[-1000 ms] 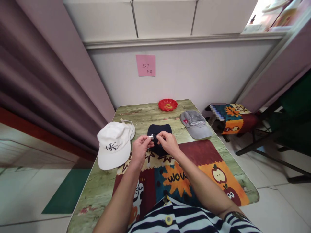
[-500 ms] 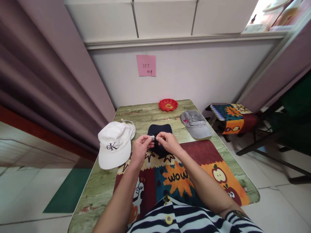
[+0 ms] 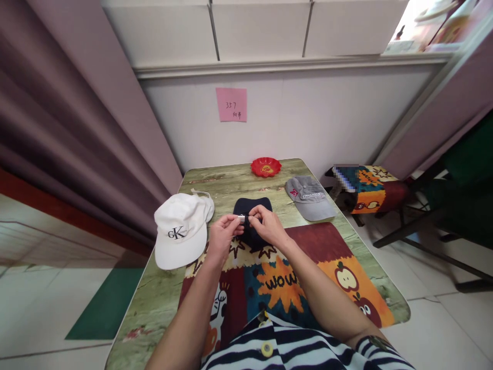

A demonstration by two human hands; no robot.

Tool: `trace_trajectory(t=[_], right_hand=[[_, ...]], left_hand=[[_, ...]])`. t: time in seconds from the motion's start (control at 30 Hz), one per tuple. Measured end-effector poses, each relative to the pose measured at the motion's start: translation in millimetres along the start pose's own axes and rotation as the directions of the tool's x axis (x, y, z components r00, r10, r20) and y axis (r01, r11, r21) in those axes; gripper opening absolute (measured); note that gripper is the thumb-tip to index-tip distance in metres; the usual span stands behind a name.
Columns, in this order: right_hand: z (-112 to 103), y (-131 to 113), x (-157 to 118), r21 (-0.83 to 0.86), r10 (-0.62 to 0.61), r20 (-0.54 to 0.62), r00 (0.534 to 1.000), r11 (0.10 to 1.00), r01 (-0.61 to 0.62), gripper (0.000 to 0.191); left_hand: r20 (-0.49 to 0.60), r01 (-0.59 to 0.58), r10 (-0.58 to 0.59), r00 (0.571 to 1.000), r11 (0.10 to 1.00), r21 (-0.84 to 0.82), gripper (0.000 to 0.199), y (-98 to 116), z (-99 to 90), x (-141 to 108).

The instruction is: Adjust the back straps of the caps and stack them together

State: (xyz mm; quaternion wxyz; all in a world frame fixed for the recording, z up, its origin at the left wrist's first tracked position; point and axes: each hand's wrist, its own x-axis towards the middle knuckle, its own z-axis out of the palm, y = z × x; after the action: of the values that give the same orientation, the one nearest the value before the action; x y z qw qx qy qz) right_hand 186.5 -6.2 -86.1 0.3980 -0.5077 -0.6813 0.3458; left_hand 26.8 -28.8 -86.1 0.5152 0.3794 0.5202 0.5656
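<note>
Navy cap: mid-frame, the navy cap is seen just beyond and below both hands, over the desk and the top edge of the patterned mat.
Clasp to strap: the small shiny clasp is held roughly level, its long axis pointed across the frame at the dark strap immediately right; neither hand is placed clearly nearer. Whether the two are joined cannot be told.
Left hand: the clasp is pinched between fingertips.
Right hand: the strap is pinched, apparently by thumb and forefinger.
Since half a second ago: the right hand is raised a touch; both pinches are kept.
</note>
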Motion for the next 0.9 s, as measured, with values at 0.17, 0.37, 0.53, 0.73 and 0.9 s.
trace_trajectory(t=[0.17,0.37,0.53,0.73,0.9], right_hand=[[-1.1,4.3,2.1,-0.031,0.024,0.01,1.0,0.999,-0.023,0.011],[0.8,1.4,2.2,-0.019,0.019,0.013,1.0,1.0,-0.019,0.012],[2.6,-1.5,0.7,-0.009,0.008,0.007,1.0,1.0,-0.008,0.011],[4.4,1.9,-0.1,-0.009,-0.003,0.022,1.0,1.0,0.004,0.011],[2.4,1.0,-2.3,-0.014,-0.045,0.018,0.999,0.999,0.045,0.019]], left_hand=[[0.004,-0.001,0.001,1.0,1.0,0.003,0.035,-0.5,-1.4,0.1],[0.008,-0.004,0.004,1.0,1.0,-0.005,0.034,-2.1,-1.3,-0.1],[0.013,0.001,-0.001,1.0,1.0,-0.002,0.034,-2.9,-0.5,-0.5],[0.039,0.059,-0.058,0.998,0.998,-0.032,0.036,-2.9,-2.5,-1.0],[0.038,0.072,-0.071,0.997,0.997,-0.04,0.034,0.2,-4.1,-1.4]])
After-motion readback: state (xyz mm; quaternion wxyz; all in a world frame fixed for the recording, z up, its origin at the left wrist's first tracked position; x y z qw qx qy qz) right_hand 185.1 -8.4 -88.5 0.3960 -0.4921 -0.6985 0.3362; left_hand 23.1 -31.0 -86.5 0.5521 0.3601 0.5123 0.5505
